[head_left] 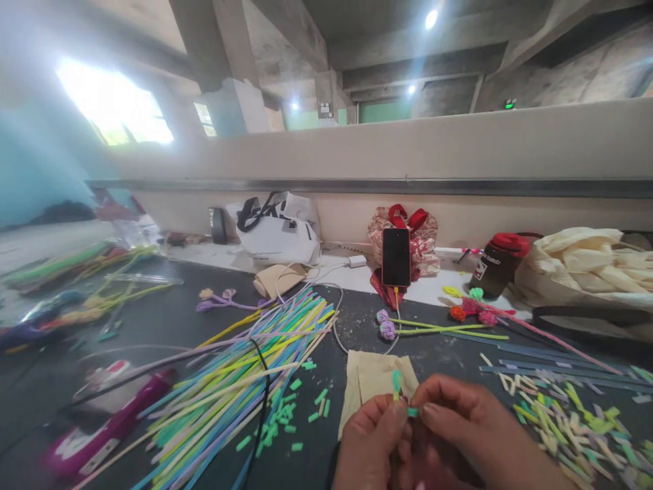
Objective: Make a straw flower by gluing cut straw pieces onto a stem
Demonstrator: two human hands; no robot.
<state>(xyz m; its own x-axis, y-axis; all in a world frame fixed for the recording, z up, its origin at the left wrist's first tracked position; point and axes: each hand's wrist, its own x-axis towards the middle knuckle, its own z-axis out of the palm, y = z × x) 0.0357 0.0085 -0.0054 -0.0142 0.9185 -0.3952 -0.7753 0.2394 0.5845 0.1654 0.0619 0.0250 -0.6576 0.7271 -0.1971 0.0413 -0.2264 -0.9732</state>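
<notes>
My left hand (370,435) is closed in a pinch on a small flower piece made of pipe cleaner, with a green looped tip (396,382) rising above the thumb. Close beside it, my right hand (466,422) pinches a short green pipe cleaner piece (412,412) against the work in the left fingers. The lower part of what the left hand holds is hidden behind the fingers. Both hands are over a beige cloth or paper sheet (357,374). Short green cut pieces (286,412) lie scattered to the left of the hands.
A bundle of long coloured pipe cleaners (245,381) spreads across the left, crossed by a black cable. Left of it lies a magenta glue gun (112,432). Many cut pieces (576,422) cover the right. Finished flowers (388,327), a phone (396,255) and a bottle (497,265) stand or lie behind.
</notes>
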